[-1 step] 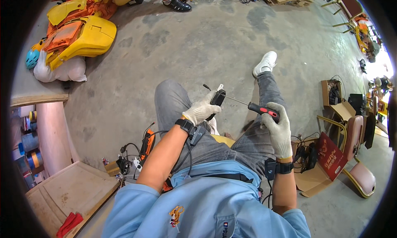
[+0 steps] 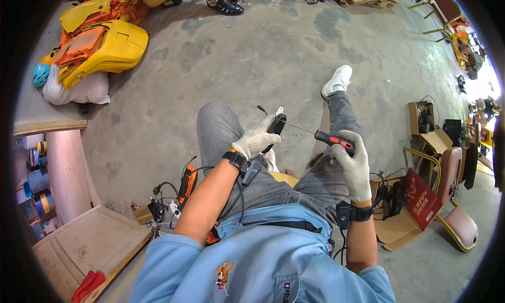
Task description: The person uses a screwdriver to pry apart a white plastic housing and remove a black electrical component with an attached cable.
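My left hand (image 2: 256,141), in a white knit glove, is closed round a small black part (image 2: 276,125) with a pale metal tab at its far end. A short black stub (image 2: 261,109) pokes out beside the tab; whether it is joined to that part I cannot tell. In my gloved right hand (image 2: 353,161) is a screwdriver (image 2: 333,139) with a black and red handle, my fingers wrapped round its rear. Its thin shaft points left, and the tip meets the side of the black part. Both hands are above my lap, between my knees.
An orange and black tool (image 2: 188,183) and cables lie left of my leg. An open carton (image 2: 402,226) with black cables and a tipped chair (image 2: 453,171) are at right. Yellow plastic shells (image 2: 118,45) are piled far left; a wooden board (image 2: 89,250) is near left.
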A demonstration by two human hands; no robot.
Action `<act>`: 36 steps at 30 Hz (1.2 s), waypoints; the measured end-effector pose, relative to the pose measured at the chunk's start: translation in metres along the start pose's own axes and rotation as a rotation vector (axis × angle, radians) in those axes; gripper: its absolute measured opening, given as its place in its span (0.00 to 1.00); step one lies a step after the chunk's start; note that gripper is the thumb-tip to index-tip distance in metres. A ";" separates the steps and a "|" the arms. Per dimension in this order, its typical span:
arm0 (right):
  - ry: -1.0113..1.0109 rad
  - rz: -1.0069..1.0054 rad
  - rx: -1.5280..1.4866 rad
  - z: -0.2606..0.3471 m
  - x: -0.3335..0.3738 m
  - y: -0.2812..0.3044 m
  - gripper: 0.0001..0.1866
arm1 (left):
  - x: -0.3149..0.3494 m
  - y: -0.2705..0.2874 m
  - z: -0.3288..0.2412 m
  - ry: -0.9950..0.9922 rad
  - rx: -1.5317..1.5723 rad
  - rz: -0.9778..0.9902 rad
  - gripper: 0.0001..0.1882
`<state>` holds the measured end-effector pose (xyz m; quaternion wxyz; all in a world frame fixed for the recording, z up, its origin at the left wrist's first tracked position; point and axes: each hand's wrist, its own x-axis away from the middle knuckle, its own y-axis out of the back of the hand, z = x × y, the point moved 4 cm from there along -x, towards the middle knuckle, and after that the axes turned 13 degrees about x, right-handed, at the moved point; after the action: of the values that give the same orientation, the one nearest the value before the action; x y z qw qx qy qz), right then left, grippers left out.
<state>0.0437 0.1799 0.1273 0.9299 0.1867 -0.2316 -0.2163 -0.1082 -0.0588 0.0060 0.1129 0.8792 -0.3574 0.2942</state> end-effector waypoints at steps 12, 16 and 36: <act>-0.033 0.023 0.046 0.011 0.000 -0.010 0.21 | 0.005 0.000 -0.006 -0.010 0.005 0.024 0.45; -0.014 0.028 0.049 0.010 -0.001 -0.011 0.21 | 0.003 0.001 -0.006 -0.024 -0.038 0.022 0.45; 0.034 0.029 0.110 -0.002 0.000 -0.016 0.20 | 0.004 0.002 -0.002 0.023 -0.036 0.015 0.39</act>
<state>0.0391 0.1668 0.1187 0.9251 0.2377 -0.2302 -0.1864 -0.1080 -0.0615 0.0103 0.1307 0.8710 -0.3677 0.2984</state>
